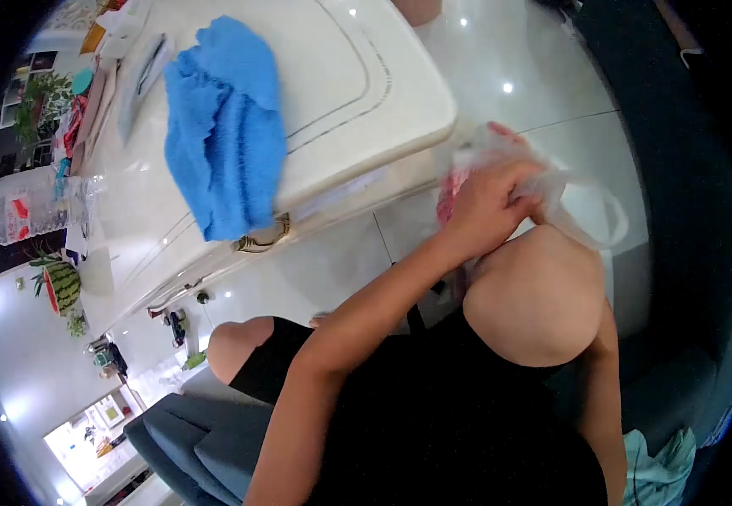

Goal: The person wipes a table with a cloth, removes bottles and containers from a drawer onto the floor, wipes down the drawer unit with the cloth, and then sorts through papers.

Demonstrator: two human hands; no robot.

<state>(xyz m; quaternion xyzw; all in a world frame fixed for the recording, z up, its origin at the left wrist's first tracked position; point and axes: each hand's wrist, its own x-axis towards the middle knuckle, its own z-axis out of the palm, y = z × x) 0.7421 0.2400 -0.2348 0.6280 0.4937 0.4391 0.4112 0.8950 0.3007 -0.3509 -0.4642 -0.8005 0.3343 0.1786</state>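
My left hand is closed on a thin translucent plastic bag, beside my bent knee and just past the table corner. A loop of the bag hangs out to the right. Something pink and red shows at the bag, partly covered by my hand, and I cannot tell what it is. My right forearm runs down behind the knee on the right side, and my right hand is hidden there. Nearest to the left hand on the tabletop lies a crumpled blue cloth.
A glossy cream table with a rounded corner and brass drawer handle stands at upper left. A clear plastic bottle and cut watermelon are at far left. A dark sofa with a pale green cloth is at right.
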